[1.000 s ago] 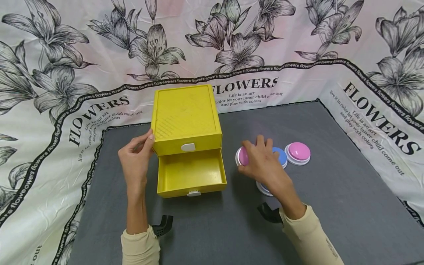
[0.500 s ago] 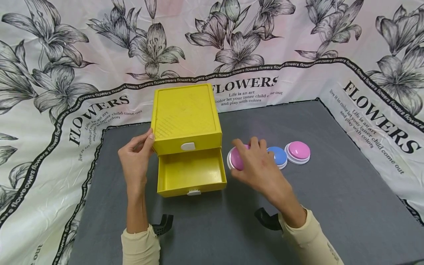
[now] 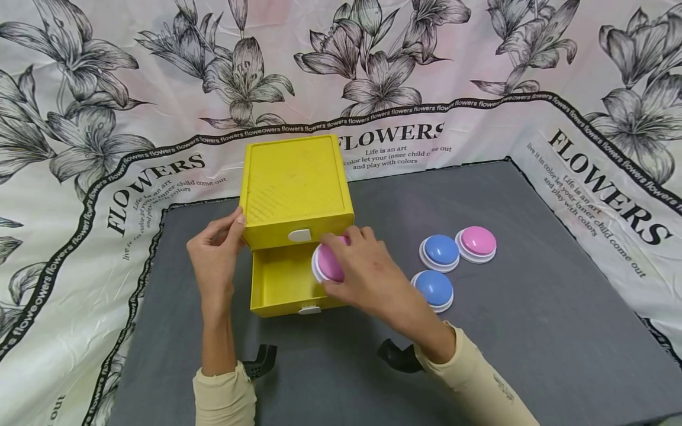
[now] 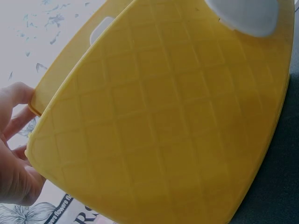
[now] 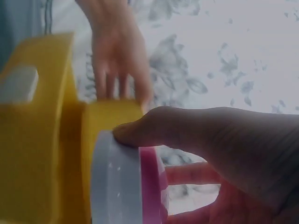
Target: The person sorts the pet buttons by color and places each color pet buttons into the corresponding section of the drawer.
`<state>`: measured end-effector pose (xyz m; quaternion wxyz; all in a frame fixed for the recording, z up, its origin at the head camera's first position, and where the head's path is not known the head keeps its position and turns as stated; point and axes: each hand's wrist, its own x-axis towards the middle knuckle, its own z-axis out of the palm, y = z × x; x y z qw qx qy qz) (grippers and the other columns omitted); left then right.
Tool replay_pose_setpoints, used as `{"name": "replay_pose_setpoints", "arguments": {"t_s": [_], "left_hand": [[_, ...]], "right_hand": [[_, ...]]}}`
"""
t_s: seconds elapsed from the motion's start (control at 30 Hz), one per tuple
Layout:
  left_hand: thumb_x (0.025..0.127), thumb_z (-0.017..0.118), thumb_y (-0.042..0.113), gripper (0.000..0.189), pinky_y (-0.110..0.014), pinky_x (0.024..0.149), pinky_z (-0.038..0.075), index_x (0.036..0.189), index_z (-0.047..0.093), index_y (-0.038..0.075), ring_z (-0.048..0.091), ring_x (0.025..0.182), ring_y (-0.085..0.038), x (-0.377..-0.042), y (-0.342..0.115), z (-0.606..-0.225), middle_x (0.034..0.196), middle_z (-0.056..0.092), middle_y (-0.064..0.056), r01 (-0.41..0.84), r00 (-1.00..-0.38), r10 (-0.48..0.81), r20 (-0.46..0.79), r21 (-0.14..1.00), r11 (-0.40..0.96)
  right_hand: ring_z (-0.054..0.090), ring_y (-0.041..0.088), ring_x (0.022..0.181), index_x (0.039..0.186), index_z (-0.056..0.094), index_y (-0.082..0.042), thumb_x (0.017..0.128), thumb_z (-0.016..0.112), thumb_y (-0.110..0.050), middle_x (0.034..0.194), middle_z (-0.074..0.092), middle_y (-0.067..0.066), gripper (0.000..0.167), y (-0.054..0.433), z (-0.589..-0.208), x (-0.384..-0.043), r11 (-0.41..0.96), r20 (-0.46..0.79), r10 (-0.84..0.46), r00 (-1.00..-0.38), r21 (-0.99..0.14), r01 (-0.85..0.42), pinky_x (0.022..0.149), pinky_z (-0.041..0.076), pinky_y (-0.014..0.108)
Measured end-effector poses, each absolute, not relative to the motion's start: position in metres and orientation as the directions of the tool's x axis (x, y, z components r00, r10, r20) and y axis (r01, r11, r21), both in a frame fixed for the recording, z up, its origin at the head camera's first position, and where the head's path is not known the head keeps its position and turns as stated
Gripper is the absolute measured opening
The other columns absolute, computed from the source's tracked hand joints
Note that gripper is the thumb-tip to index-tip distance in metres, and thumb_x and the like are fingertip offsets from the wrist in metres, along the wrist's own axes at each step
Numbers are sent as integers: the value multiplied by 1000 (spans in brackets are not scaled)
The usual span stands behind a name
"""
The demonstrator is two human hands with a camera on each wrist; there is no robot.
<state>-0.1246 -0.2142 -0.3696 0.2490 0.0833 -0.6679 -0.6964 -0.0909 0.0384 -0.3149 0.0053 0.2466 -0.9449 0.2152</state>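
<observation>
A yellow two-drawer box (image 3: 295,177) stands at the middle left of the table, its lower drawer (image 3: 285,278) pulled out and its upper one closed. My left hand (image 3: 215,254) grips the box at its left front corner with thumb and fingers. Over the right part of the open drawer, my right hand (image 3: 367,272) holds a round push button with a pink dome (image 3: 330,263). The button is tilted, its white base (image 5: 112,182) facing the box in the right wrist view. Thumb and fingers pinch its rim from opposite sides.
Right of the box, two blue-domed push buttons lie on the grey table, one farther back (image 3: 441,249) and one nearer (image 3: 434,287). Another pink button (image 3: 478,239) lies just beyond them. A flower-printed cloth (image 3: 394,139) rises behind and along both sides.
My right hand has carried the pink button leftward from beside the blue ones to over the open drawer. The left hand stays at the box's corner.
</observation>
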Motion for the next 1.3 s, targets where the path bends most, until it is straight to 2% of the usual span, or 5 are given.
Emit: {"name": "replay_pose_setpoints", "arguments": {"t_s": [0.23,0.5,0.73,1.07,1.3], "left_hand": [[95,78,17,28,-22,79,64,116,79,-2,78,97,-8,-124,-214,-369,110,80,9,234,-866,-453,210,972,4],[94,79,17,27,-22,78,64,115,80,0,78,94,-7,-124,-216,-369,111,81,5,230,-865,-457,207,973,3],[94,79,15,27,-22,78,64,115,79,-1,78,94,-8,-124,-217,-368,109,81,4,233,-866,-457,202,972,-11],[94,79,16,28,-23,81,64,116,79,-1,78,96,-8,-124,-217,-369,109,81,6,233,-870,-448,204,972,-10],[95,79,15,28,-23,81,64,117,79,-2,78,98,-9,-124,-217,-370,107,80,9,242,-870,-446,209,970,-17]], "right_hand": [[59,29,105,139,57,-15,87,85,-37,120,69,14,63,0,-325,-93,767,117,-540,-834,-341,-544,90,58,40],[64,21,90,117,71,-15,91,77,-48,99,72,5,43,-34,-340,-95,784,212,-579,-788,-122,-609,77,58,32],[65,18,74,102,70,-15,86,84,-50,86,68,1,41,-50,-351,-105,786,69,-582,-810,-209,-582,60,53,29],[66,20,79,110,75,-13,80,91,-47,96,70,4,49,-66,-361,-111,796,-11,-582,-813,-211,-567,65,57,32],[65,21,81,106,75,-13,85,88,-38,98,69,6,35,-67,-363,-110,793,-14,-582,-813,-233,-563,67,58,33]]}}
